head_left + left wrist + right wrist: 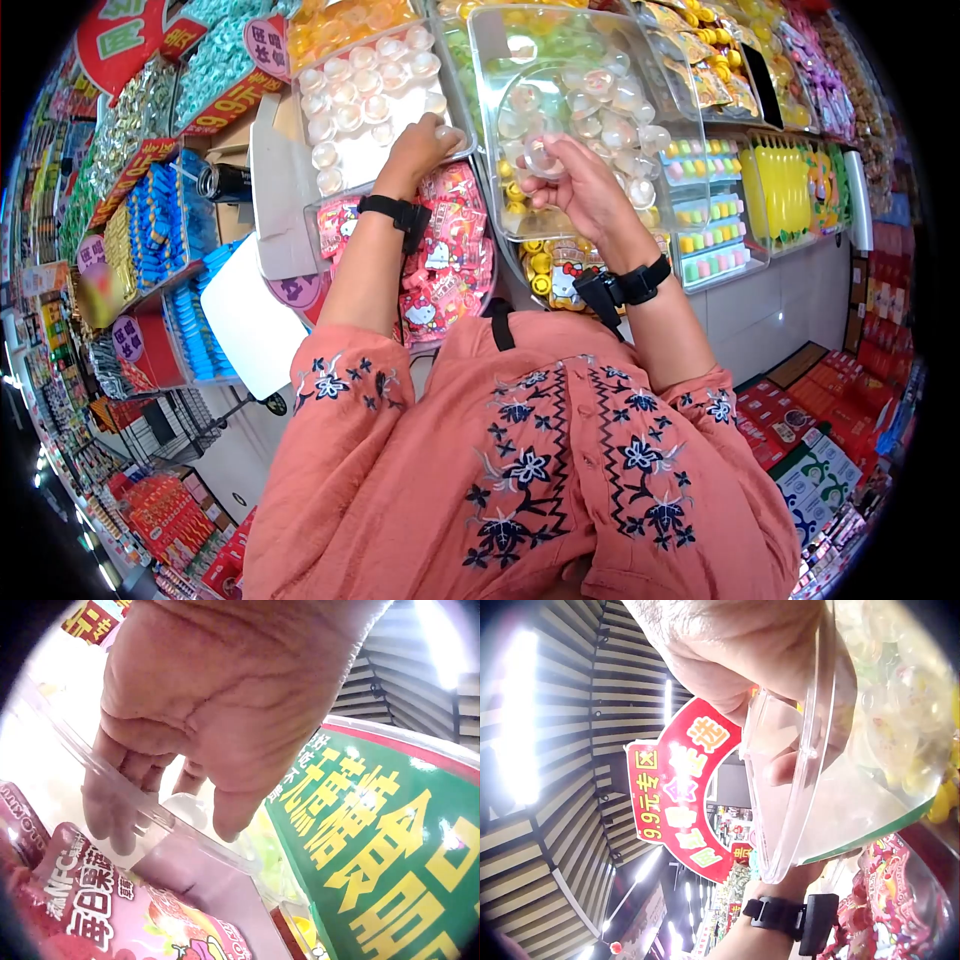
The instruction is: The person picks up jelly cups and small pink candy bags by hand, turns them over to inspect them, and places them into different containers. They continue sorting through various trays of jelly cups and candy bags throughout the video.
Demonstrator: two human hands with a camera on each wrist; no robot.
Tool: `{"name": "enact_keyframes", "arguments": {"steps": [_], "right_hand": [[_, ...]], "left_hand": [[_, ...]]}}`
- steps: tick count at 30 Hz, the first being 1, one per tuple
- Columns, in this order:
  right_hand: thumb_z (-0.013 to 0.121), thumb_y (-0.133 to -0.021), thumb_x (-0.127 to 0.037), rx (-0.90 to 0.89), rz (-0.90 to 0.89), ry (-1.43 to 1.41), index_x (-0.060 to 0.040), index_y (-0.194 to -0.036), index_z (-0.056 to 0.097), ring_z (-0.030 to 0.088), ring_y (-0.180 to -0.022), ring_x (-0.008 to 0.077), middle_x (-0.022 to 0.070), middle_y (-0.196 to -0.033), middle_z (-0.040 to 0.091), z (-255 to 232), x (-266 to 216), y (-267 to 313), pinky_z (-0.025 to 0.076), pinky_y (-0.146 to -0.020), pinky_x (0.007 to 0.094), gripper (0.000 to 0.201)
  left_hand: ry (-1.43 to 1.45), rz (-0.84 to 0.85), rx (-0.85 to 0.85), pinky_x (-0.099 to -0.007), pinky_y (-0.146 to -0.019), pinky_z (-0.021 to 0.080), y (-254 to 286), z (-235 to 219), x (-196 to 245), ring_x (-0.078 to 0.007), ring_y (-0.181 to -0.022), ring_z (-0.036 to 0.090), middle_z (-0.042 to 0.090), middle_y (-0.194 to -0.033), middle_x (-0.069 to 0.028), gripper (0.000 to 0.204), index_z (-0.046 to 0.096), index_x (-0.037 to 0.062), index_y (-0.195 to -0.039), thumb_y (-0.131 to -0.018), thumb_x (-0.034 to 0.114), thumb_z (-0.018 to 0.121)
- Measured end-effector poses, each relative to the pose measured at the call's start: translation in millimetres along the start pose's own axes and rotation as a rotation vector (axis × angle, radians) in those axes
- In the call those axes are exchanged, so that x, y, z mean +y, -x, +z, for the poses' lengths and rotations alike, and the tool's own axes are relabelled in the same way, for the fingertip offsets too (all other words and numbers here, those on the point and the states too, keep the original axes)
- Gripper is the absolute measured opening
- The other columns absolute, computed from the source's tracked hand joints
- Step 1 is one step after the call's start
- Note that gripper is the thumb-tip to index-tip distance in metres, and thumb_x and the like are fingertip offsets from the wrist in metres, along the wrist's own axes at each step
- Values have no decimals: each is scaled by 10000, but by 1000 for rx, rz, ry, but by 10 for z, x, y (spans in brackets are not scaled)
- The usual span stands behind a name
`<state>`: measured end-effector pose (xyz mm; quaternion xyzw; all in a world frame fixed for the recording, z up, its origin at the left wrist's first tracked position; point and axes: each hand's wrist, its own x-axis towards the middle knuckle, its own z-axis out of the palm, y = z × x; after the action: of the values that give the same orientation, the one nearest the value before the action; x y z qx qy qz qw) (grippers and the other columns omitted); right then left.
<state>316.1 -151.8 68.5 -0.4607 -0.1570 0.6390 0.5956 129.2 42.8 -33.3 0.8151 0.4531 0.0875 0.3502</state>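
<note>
My left hand point(413, 158) reaches over the clear rim of the left bin point(300, 130). Its fingers and thumb pinch a small translucent jelly cup point(186, 806), partly hidden by the hand in the left wrist view. Several similar pale jelly cups point(365, 80) lie at the far and left parts of this bin. Over the large clear box to the right, my right hand point(590, 195) holds another clear jelly cup point(541, 157) between thumb and fingers. A heap of pale jelly cups point(612, 120) lies in that box. In the right wrist view, its clear wall point(780, 840) partly overlaps my right hand.
Pink candy packets point(447, 250) fill the space nearest me, with yellow packets point(560, 262) beside them. Trays of pastel sweets point(712, 210) stand to the right. A white panel point(240, 320) sticks out at left, near a dark wire basket point(165, 425).
</note>
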Motion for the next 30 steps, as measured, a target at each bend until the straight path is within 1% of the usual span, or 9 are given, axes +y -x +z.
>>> {"name": "enact_keyframes", "arguments": {"steps": [2,3,6,9,12,14,19,26,30], "right_hand": [[556,-989,-280,11,9,6,-50,-1124,543,663,-786,182,82,-984,633,40,-21,14,522,-582,268,267],[561,-987,-292,17,14,10,-55,-1103,542,657,-779,167,57,-950,624,54,-28,18,517,-579,268,264],[541,-996,-263,0,14,5,-40,-1157,540,674,-797,204,121,-1027,644,6,2,-10,531,-574,263,275],[531,-1000,-260,-2,14,2,-40,-1159,533,672,-792,199,117,-1020,639,20,-9,0,531,-577,262,272],[550,-987,-282,4,25,27,-56,-1119,536,657,-787,173,59,-973,616,51,-27,11,518,-586,268,263],[554,-984,-283,-2,31,21,-55,-1121,535,659,-791,173,58,-979,614,37,-21,-1,519,-587,269,266],[558,-979,-277,-1,36,20,-55,-1144,531,664,-798,181,59,-991,611,30,-29,3,521,-589,273,278],[565,-973,-281,10,57,13,-58,-1175,525,665,-797,190,64,-1008,607,2,1,-21,523,-587,275,303],[563,-974,-284,8,57,22,-57,-1180,523,665,-795,190,65,-1015,606,-11,17,-27,526,-581,272,309]], "left_hand": [[-32,1,53,-391,-801,522,34,-25,-13,-345,-906,683,680,-979,-264,500,571,-39,-1131,-873,384,639],[10,-36,52,-411,-822,511,28,-37,-24,-369,-932,669,675,-988,-271,489,577,-39,-1121,-878,382,626],[90,-126,71,-455,-861,489,-20,-66,-106,-420,-981,638,665,-1004,-287,462,588,-42,-1092,-894,375,593],[38,-188,117,-475,-854,484,-183,-128,-243,-434,-971,629,662,-991,-289,435,585,-48,-1062,-903,356,575],[-67,-101,208,-395,-756,505,-332,-116,-393,-328,-831,659,671,-882,-220,388,573,-38,-977,-920,346,579],[-33,-113,217,-398,-774,499,-470,-70,-459,-335,-864,649,670,-896,-221,382,578,-34,-955,-906,345,595],[50,-130,151,-404,-776,497,-675,-7,-434,-344,-858,638,662,-896,-207,398,585,-19,-945,-821,347,681],[-43,-72,231,-404,-741,500,-748,42,-255,-340,-818,646,658,-842,-197,346,574,2,-904,-771,292,707],[4,-93,111,-456,-829,497,-758,16,-139,-419,-926,612,632,-970,-257,363,574,4,-997,-769,262,689]]}}
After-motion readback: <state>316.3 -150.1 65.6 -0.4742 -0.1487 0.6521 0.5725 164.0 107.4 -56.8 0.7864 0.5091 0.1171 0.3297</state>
